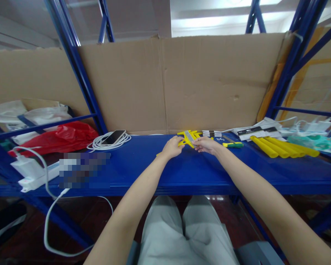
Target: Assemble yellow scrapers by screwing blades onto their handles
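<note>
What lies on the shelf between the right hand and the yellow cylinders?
Chiefly a green-and-yellow handle, on the blue shelf; the head view shows it between the right hand and the yellow cylinders.

yellow branched piece (pixel 186 141) | grey strip (pixel 188 136) slantwise against it | between left hand (pixel 173 147) and right hand (pixel 206 144)

Left fingers (pixel 178 140) and right fingers (pixel 199 143) hold a yellow-and-grey piece (pixel 187 141).

No lettering, brand or number can be read. Right of the frame's centre, small white marks (pixel 219 139) at the back of the blue tabletop (pixel 190 169) are too small to make out; farther right, black labels (pixel 248 130) on white packets (pixel 257 134) are too blurred.
</note>
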Demonstrator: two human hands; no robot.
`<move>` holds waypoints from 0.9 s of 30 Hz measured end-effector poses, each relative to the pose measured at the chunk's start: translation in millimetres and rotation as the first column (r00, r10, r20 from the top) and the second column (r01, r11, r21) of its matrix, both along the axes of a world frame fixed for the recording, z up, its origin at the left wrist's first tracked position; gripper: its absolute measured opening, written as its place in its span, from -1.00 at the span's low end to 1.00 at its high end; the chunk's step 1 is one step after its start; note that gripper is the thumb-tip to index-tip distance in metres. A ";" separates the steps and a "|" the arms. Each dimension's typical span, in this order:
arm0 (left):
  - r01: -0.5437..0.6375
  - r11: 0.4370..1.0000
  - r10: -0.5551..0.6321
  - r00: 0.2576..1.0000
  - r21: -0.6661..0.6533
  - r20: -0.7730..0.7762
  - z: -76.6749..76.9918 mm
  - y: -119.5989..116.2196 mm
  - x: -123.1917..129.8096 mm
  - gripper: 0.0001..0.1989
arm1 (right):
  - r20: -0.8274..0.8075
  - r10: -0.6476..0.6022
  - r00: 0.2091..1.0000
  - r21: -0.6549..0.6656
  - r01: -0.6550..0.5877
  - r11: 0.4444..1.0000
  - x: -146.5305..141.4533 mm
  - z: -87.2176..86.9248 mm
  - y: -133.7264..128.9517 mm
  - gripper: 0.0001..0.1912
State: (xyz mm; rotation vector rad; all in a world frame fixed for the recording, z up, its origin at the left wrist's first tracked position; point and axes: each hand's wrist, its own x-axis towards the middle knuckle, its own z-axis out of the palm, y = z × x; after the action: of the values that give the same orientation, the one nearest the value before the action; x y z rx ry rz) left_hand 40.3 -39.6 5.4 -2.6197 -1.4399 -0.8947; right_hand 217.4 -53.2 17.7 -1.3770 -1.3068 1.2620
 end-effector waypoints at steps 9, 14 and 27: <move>0.008 1.000 -0.008 1.000 -0.020 -0.010 0.6 0.2 0.2 -0.66 | 0.007 -0.017 1.000 0.040 0.016 0.999 -2.1 -0.5 -0.8 -0.80; 0.005 1.000 -0.005 1.000 0.005 -0.008 -1.4 1.8 -0.4 -0.65 | 0.003 -0.042 0.999 0.069 0.042 0.997 -4.7 -0.2 -1.3 -0.77; 0.005 1.000 -0.007 0.983 -0.012 -0.185 1.4 -12.6 1.7 -0.56 | 0.012 -0.028 1.000 0.066 0.027 0.997 -7.3 1.2 -4.8 -0.80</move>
State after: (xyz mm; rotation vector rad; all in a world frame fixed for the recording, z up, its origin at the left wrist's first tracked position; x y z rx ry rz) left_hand 42.0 -52.1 6.8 -2.6343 -1.3951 -0.6253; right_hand 210.1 -58.0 18.9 -1.3546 -1.3222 1.1831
